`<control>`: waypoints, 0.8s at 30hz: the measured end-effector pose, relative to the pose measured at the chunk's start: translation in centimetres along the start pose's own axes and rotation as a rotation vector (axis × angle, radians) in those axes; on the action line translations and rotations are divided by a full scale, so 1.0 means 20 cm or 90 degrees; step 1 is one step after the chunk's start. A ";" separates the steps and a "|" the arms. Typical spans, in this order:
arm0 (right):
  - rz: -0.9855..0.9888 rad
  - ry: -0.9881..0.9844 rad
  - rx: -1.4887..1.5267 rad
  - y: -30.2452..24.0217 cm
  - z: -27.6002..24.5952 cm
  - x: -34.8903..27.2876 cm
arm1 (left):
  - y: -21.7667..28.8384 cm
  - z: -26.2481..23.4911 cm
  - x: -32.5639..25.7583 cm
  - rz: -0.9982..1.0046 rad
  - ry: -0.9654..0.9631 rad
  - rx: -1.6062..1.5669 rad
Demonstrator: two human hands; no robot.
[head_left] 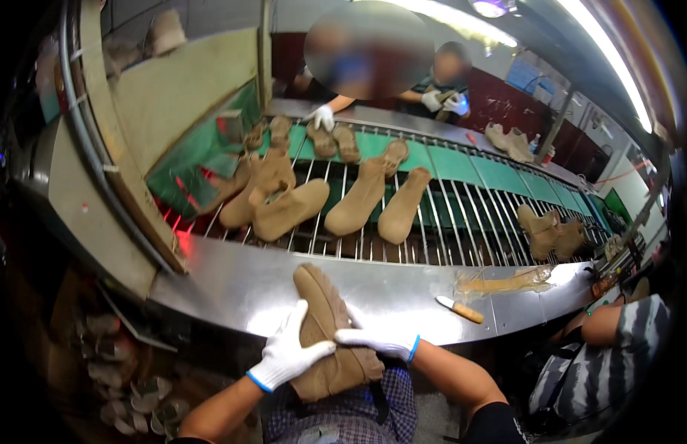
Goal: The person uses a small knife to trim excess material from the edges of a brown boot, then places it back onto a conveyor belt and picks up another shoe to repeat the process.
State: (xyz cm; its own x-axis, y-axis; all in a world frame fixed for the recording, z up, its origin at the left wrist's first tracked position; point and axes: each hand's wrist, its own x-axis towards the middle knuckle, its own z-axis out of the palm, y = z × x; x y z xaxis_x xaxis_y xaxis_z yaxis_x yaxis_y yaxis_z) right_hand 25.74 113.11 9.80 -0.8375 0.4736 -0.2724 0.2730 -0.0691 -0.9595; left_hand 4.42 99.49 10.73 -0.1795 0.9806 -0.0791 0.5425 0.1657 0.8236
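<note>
A tan boot (316,294) with a thick ridged sole is held over my lap, tilted with its toe pointing up and away from me. My left hand (290,346), in a white knitted glove with a blue cuff, wraps round the upper side of the boot. On the sole side, my right hand (379,340), gloved the same way, grips the boot with its thumb across the upper. Some of the right fingers are hidden behind the sole. To the right of the boot, a short knife (462,310) with a wooden handle lies on the metal ledge (232,292).
Beyond the ledge runs a rod conveyor (451,237) with a green belt (462,169). Tan boot uppers (358,196) and soles (323,140) lie on it. More boots (543,233) stand at right. Across it, a co-worker's gloved hand (323,117) touches a sole. Shoes (132,396) fill the lower left.
</note>
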 end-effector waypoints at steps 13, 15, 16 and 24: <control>-0.178 0.472 0.492 -0.04 -0.97 -0.50 | 0.24 -0.59 0.77 0.198 0.085 0.188; -0.190 0.644 0.315 -0.01 -1.45 -0.58 | 0.28 -0.69 1.00 0.244 0.178 0.316; -0.119 0.826 0.025 0.00 -1.67 -0.66 | 0.27 -0.71 1.16 0.287 0.212 0.359; -0.154 0.629 -0.874 -0.62 -1.82 0.81 | 0.11 -0.33 2.59 0.150 0.247 0.745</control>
State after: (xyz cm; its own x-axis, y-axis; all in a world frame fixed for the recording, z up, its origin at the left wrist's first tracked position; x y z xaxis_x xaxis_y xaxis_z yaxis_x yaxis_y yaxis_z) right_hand 26.10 153.62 19.96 -0.4723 0.7185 0.5106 0.8124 0.5796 -0.0640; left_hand -9.14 149.85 12.17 -0.1015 0.9364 0.3359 0.9605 0.1802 -0.2121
